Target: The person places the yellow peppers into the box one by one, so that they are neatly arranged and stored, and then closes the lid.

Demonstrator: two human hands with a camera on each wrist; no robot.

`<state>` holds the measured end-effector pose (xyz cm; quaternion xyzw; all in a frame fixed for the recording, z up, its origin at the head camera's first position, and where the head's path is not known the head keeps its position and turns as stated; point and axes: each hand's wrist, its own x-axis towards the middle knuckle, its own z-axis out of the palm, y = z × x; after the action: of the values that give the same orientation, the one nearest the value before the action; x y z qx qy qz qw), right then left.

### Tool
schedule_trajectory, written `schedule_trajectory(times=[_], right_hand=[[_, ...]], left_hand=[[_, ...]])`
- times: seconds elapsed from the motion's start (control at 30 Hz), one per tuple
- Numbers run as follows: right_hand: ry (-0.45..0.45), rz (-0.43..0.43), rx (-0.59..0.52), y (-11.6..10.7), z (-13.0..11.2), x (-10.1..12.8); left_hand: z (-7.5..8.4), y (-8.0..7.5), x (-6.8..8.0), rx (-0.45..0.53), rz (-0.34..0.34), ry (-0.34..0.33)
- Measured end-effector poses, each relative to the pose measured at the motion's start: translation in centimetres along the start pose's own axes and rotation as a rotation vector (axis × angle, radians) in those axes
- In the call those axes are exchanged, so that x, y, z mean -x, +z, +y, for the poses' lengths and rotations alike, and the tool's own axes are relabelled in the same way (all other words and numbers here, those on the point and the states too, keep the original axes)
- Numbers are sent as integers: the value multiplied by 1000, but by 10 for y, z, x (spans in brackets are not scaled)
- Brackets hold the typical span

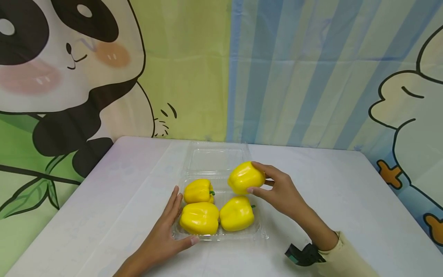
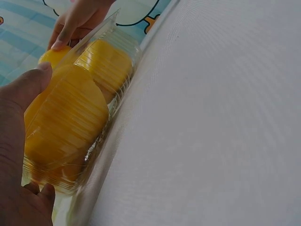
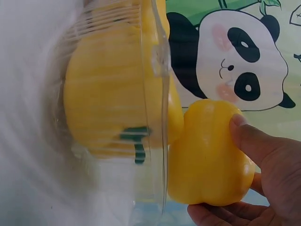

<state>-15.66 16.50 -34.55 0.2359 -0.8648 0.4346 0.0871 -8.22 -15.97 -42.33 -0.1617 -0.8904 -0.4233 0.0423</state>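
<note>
A clear plastic clamshell container point(image 1: 238, 235) lies with its lid point(image 1: 218, 159) folded back behind it. Three yellow bell peppers sit inside: a back-left pepper point(image 1: 198, 191), a front-left pepper point(image 1: 199, 218) and a front-right pepper point(image 1: 237, 214). My right hand point(image 1: 278, 188) grips another yellow bell pepper point(image 3: 209, 153) between thumb and fingers. It is held above the back-right part of the container, clear of the rim in the right wrist view. Along the container's left side rests my left hand point(image 1: 162, 231), fingers extended and thumb at the front edge.
A white-covered table point(image 1: 114, 204) bears the container. Behind the table hangs a cartoon curtain point(image 1: 194, 69) with a panda and blue stripes. A black device point(image 1: 304, 254) is strapped near the right sleeve.
</note>
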Motion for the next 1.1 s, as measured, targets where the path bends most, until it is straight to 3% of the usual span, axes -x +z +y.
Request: schedule_trajectory(times=[0.67, 1.1], right_hand=[[14, -25, 21, 28, -8, -10], [22, -76, 81, 33, -10, -5]], left_hand=[[0, 1, 0, 21, 1, -18], [1, 0, 0, 16, -7, -31]])
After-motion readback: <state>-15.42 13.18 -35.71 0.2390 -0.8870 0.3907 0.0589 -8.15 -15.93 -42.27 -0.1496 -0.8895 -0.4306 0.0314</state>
